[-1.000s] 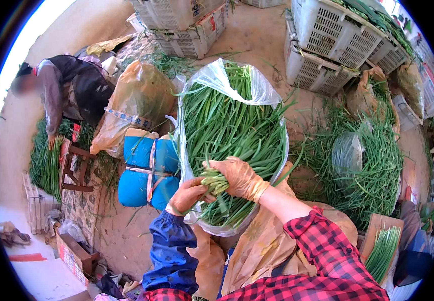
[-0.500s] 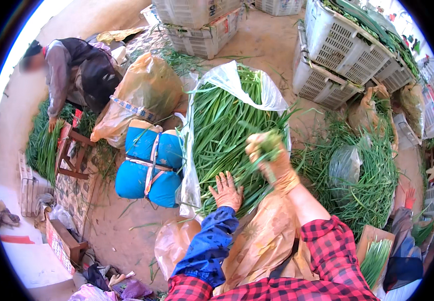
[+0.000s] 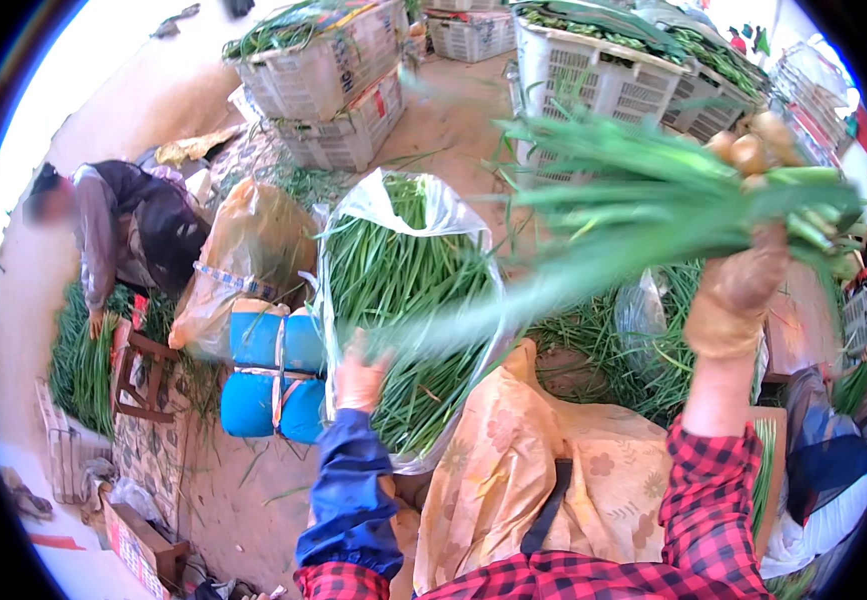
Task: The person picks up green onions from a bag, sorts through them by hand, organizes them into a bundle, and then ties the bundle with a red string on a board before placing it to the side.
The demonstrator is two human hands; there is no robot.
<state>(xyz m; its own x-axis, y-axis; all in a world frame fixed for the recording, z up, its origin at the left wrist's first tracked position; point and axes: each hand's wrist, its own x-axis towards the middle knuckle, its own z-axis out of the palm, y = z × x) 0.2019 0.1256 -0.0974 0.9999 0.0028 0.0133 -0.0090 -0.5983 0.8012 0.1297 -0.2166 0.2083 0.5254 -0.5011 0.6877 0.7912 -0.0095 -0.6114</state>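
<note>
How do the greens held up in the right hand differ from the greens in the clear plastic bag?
The bunch in the right hand is raised in the air; the greens in the clear plastic bag lie on the ground. The raised bunch is small, blurred and fanned out; the bagged greens form a large, sharp pile. The left hand rests on the bagged greens. Both are long, thin green stalks.

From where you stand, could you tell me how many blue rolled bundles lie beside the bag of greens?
2: one blue bundle nearer the orange sack, the other blue bundle just below it, strapped together left of the clear bag. More may be hidden.
</note>
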